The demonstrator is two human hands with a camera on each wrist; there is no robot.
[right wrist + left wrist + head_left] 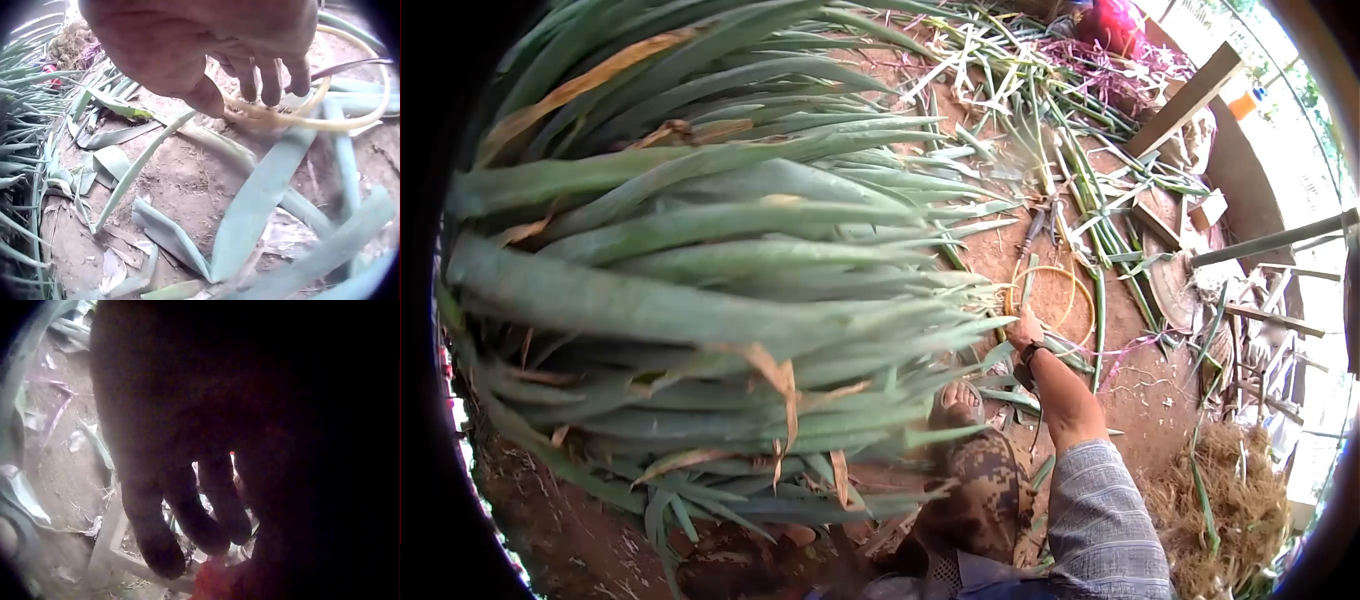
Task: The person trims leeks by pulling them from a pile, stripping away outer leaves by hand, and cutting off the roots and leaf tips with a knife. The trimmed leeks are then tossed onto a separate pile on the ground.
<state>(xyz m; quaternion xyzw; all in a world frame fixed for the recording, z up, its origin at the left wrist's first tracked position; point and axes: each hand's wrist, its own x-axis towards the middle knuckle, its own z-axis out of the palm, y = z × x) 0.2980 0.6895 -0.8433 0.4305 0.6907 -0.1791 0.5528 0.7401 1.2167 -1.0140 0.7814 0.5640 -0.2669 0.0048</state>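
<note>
Grip, right side: my right hand (209,47) has its fingers bent down with the thumb opposite, nearly closed round thin yellow hoops (340,126), which pass between thumb and fingertips. The hoops are held near the ground, to the right of the large mass of long green leaves (700,290) in the head view, with the leaf tips reaching close to that hand. A dark watch (1027,362) sits on my right wrist, below a grey striped sleeve (1100,510). Grip, left side: my left hand (175,437) shows only as a dark shape with fingers pointing downward and narrow gaps between them; I cannot tell whether it has hold of anything. A red patch (215,581), nature unclear, lies by its fingertips, and a wooden piece (107,547) shows beyond. Beneath the hoops, a broad folded leaf (256,206) and other cut pieces are scattered on bare soil (178,175). Further off in the head view: a tangled brown heap (1230,495), lower right; a plank (1185,98), pink strips (1100,65) and a red bundle (1112,25), upper right.
</note>
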